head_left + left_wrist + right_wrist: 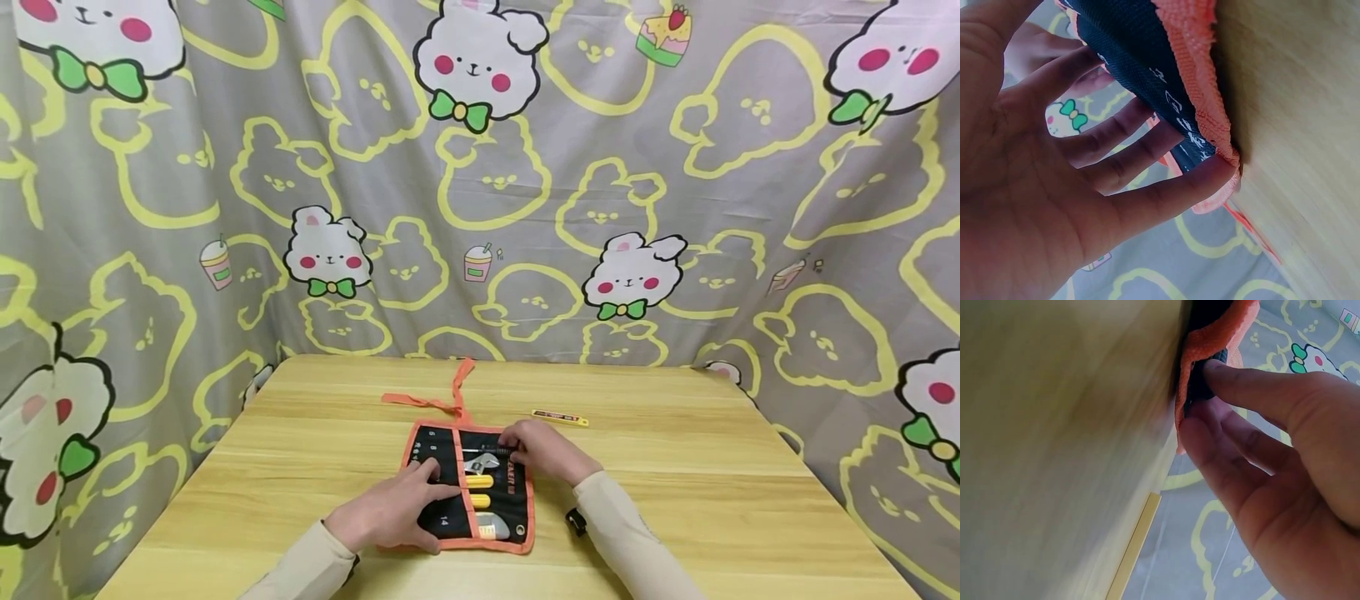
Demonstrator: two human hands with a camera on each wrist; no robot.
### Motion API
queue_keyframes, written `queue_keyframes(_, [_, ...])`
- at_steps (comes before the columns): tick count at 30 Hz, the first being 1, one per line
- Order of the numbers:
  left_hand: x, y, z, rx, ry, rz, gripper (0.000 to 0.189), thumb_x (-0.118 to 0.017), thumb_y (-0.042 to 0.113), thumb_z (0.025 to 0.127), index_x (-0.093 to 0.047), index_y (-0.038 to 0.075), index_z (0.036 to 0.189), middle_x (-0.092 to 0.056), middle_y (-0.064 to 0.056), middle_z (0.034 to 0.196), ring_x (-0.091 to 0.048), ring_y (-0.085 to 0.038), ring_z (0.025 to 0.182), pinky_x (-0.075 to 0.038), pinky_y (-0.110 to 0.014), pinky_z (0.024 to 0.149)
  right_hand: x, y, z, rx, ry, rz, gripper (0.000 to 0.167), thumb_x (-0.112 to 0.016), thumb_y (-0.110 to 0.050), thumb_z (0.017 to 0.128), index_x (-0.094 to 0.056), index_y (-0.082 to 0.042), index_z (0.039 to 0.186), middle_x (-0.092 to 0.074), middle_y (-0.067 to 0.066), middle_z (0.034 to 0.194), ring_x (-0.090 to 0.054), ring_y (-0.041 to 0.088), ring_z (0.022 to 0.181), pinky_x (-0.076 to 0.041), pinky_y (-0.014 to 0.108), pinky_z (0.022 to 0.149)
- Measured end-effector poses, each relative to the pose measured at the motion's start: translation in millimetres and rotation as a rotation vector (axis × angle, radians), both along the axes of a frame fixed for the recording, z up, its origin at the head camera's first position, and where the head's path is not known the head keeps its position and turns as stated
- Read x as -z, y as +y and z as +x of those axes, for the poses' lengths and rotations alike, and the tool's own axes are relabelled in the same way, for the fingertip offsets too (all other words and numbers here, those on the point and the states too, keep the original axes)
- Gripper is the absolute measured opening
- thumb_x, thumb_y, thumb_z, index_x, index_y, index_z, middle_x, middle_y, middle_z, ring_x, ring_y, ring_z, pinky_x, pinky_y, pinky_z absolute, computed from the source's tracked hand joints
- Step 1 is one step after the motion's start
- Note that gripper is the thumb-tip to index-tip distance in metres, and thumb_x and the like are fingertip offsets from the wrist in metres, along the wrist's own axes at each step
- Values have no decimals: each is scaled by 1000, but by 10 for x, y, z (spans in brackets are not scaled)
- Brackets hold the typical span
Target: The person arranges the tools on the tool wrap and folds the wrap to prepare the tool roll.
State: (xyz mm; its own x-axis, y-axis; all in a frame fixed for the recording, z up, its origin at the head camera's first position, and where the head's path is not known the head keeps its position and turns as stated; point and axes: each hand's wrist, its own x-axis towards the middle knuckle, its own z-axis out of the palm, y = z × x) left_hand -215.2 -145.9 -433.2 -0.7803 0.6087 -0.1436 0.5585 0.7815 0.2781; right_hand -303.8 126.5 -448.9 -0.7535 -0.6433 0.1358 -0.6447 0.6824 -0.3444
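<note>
A black tool pouch with orange trim lies unrolled on the table. Its pockets hold an adjustable wrench, two yellow handles and a grey rounded tool. In the top pocket sits a screwdriver with a thin shaft and dark handle. My right hand pinches the handle end between thumb and fingers; the right wrist view shows these fingertips right at the pouch's orange edge. Spread fingers of my left hand rest across the pouch's left half, with fingertips on the dark cloth.
Orange tie straps trail from the pouch's far edge. Beyond the right hand lies a flat yellow item with a dark label. A patterned curtain hangs behind the wooden table.
</note>
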Motion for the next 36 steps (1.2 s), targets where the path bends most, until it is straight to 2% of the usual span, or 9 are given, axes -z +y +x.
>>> queue_keyframes(5, [-5,6,6,6,-3,8,71,-86,50,78,-62,32,142,-49,-1,123,-49,-15,96,-52,-31,81,25,95,-3,30,-26,-2,16,-77,-3,89,-75,-5,105,-69,1,91,-61,11,82,-54,33,74])
queue_keyframes(10, [-5,3,7,2,-6,16,70,-86,50,78,-63,32,142,-49,-1,123,-49,-15,97,-52,-32,82,28,150,-18,22,9,19,10,-79,-7,89,-74,-8,98,-65,-2,86,-54,8,77,-49,29,69])
queue_keyframes(23, [-12,0,-3,-16,-13,21,68,-87,48,78,-64,32,140,-50,-2,124,-50,-16,99,-53,-33,83,-6,97,-57,-7,83,78,5,-74,-9,94,-77,-13,97,-66,-5,84,-52,7,75,-50,29,72])
queue_keyframes(29, [-11,4,-2,-14,-10,12,69,-87,49,78,-64,32,140,-50,-2,124,-50,-16,99,-54,-33,83,1,64,-83,-4,68,93,4,-73,-11,95,-77,-13,95,-68,-5,83,-52,7,71,-50,29,69])
queue_keyframes(36, [-14,7,6,-10,-17,11,69,-86,49,78,-63,32,141,-50,-2,126,-50,-16,99,-54,-34,84,13,47,-94,25,60,118,4,-77,-14,92,-73,-14,92,-60,-7,79,-50,9,72,-48,29,69])
